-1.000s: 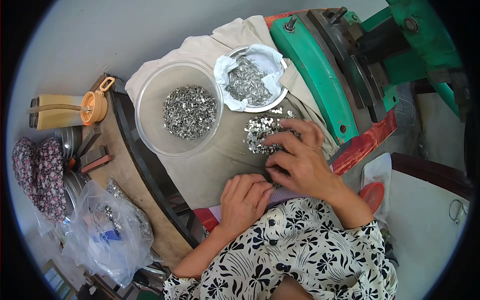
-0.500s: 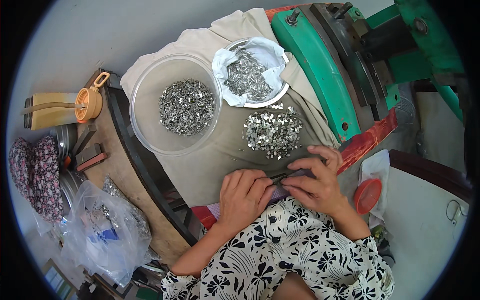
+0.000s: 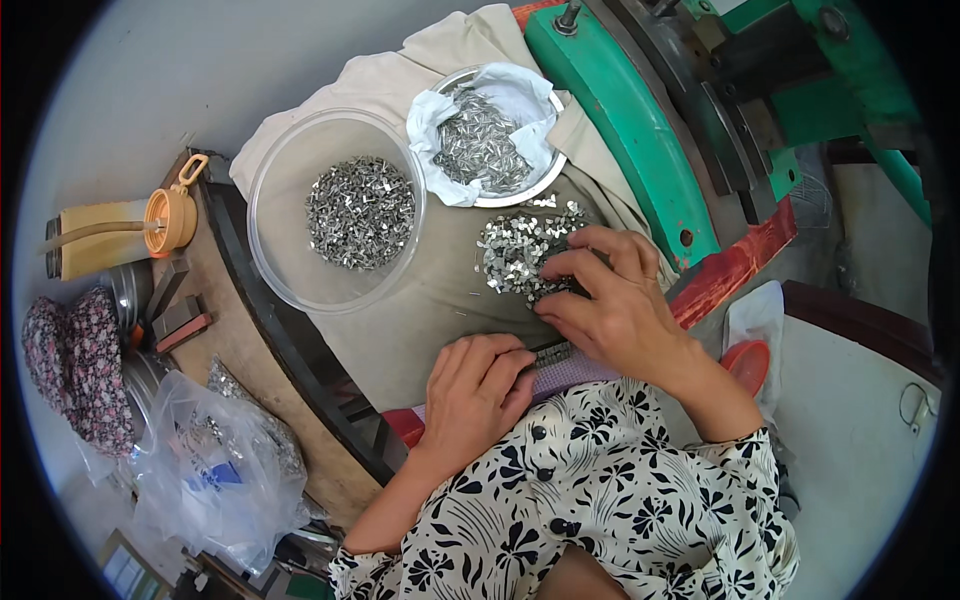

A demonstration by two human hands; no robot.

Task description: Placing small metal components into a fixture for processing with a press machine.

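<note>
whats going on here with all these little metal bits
A person sits at a cloth-covered bench beside a green machine, sorting small shiny metal pieces. The right hand rests fingers-down on a loose pile of the pieces on the cloth. The left hand lies by a short dark row of pieces at the cloth's near edge. Behind the pile stand a clear plastic bowl and a metal bowl lined with white plastic, both holding more pieces.

Yellow jug [image 3: 110, 233], green machine [image 3: 640, 130]
</note>
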